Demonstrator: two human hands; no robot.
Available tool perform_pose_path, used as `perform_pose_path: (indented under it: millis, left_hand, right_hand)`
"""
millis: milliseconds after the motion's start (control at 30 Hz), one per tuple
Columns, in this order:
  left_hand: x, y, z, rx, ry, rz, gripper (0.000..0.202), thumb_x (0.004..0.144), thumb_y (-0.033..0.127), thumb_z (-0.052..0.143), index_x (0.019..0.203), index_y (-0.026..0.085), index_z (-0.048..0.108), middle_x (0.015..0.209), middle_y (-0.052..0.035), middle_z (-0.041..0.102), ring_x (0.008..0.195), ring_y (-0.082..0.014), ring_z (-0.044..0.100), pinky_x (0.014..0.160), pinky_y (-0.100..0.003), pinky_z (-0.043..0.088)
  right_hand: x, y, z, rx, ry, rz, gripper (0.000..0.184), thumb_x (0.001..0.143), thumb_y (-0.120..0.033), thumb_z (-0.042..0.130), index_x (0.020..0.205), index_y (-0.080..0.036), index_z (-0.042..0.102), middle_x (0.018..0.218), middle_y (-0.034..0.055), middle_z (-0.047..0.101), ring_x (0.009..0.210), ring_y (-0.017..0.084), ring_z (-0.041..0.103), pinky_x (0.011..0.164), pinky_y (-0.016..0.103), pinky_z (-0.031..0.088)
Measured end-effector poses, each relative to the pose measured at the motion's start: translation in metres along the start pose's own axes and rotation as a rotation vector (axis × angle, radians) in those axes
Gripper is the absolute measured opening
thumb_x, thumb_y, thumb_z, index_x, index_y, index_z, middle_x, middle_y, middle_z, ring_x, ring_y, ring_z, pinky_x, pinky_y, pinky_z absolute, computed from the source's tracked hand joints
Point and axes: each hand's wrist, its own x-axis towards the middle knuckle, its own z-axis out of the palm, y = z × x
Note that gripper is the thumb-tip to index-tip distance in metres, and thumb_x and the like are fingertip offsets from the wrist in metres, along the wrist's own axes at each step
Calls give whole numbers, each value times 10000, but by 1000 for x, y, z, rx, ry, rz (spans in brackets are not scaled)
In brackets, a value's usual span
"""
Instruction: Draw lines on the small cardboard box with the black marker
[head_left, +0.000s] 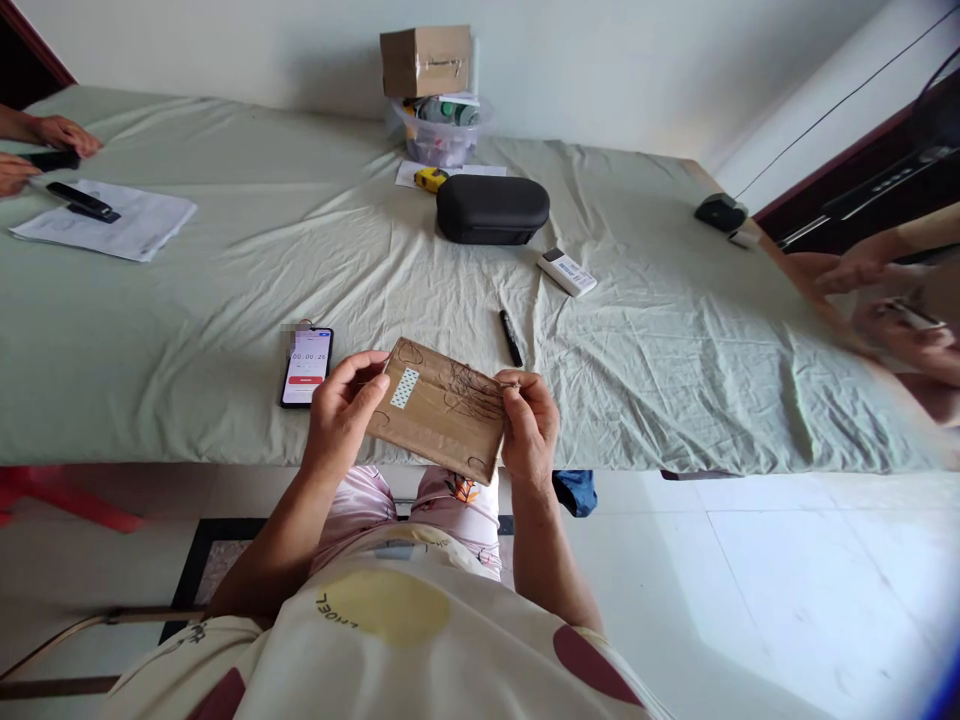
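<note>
We hold a flat brown cardboard parcel [442,410] in both hands at the near edge of a desk [225,290] draped in pale green cloth. Our left hand [341,412] is closed around the parcel's left end, thumb on top and fingers curled underneath. Our right hand [529,425] pinches its right edge, fingertips meeting at the upper corner. The parcel is tilted, its right end lower and hanging out past the desk edge above our lap. Its top face bears a small white dotted label [404,388] and black scribbles [472,390].

Just left of the parcel a phone [307,366] lies face up with its screen lit. Just beyond the parcel's right corner lies a black pen [511,338]. Farther beyond it sit a white handheld device [566,272] and a black zipped case [492,208]. Well beyond the parcel, by the wall, a clear plastic tub [439,140] carries a small cardboard box [425,60], with a yellow tape measure [430,179] in front of the tub.

Far to the parcel's left, another person's hand [64,133] rests near a sheaf of papers [112,222]. Far to its right, a second person's hands [862,270] appear blurred at the desk's edge.
</note>
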Motion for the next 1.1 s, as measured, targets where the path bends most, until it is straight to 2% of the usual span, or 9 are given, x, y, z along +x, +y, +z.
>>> perform_pose_path:
  millis: [133, 267, 367, 433, 533, 633, 767, 900, 1100]
  left_hand:
    - [12, 3, 4, 129, 84, 242, 409, 960, 516, 741, 1239, 222, 687, 1224, -90, 745, 1125, -205, 730, 1002, -340, 582]
    - [10, 2, 12, 485, 232, 513, 480, 1005, 515, 664, 1373, 212, 599, 1407, -152, 632, 1348, -277, 606, 1149, -453, 499]
    - [-7, -3, 19, 599, 360, 757, 469, 978, 446, 712, 1371, 219, 594, 1273, -132, 631, 1234, -287, 605, 1123, -485, 484]
    - [-21, -7, 25, 592, 288, 861, 465, 969, 435, 725, 1369, 233, 601, 1163, -103, 627, 1108, -269, 621, 1043, -457, 517]
    - [-36, -13, 33, 675, 78, 807, 543, 960, 525, 728, 1395, 222, 606, 1284, -155, 613, 1188, -302, 625, 1033, -463, 538]
    - [-38, -16, 36, 737, 27, 737, 505, 976, 471, 725, 1396, 219, 603, 1458, -194, 574, 1349, -327, 602, 1110, -494, 526]
    - [-20, -15, 25, 678, -56, 772, 340, 997, 330, 632, 1315, 213, 641, 1515, -185, 567, 1437, -317, 581, 1166, -509, 516]
    - [5, -9, 7, 615, -209, 740, 253, 970, 314, 562, 1175, 233, 685, 1431, -133, 633, 1404, -305, 606, 1178, -531, 519]
    - [21, -14, 5, 538, -146, 740, 134, 951, 365, 653, 960, 231, 659, 1231, -94, 680, 1221, -270, 674, 1090, -479, 566]
  right_hand:
    - [-5, -4, 4, -9, 54, -2, 282, 906, -513, 684, 874, -242, 613, 795, -9, 570, 703, 139, 491, 630, 276, 418]
    - [-6, -7, 6, -26, 162, 13, 252, 886, -440, 695, 817, -237, 563, 808, -9, 605, 693, 118, 509, 605, 255, 435]
    - [-4, -8, 4, -11, 219, 94, 261, 877, -455, 689, 821, -247, 542, 760, -34, 575, 603, 100, 490, 524, 241, 441]
    - [-3, -10, 1, 3, 179, 162, 289, 862, -488, 700, 827, -253, 536, 723, -52, 549, 556, 96, 498, 486, 239, 455]
    - [-5, -18, -1, -21, 5, 256, 302, 858, -492, 723, 829, -254, 538, 635, -81, 498, 484, 86, 485, 441, 226, 405]
    - [-7, -24, 1, -19, -153, 303, 340, 856, -491, 754, 807, -256, 513, 559, -106, 443, 437, 66, 399, 420, 215, 283]
    - [-11, -24, 11, 32, -239, 315, 447, 843, -586, 788, 774, -253, 498, 526, -105, 455, 453, 62, 369, 450, 221, 251]
    - [-16, -23, 24, 43, -275, 345, 500, 847, -659, 779, 755, -242, 519, 509, -79, 534, 454, 70, 417, 471, 227, 281]
    - [-14, -17, 30, 53, -301, 376, 592, 781, -742, 807, 667, -228, 536, 522, -56, 554, 478, 76, 447, 497, 241, 324]
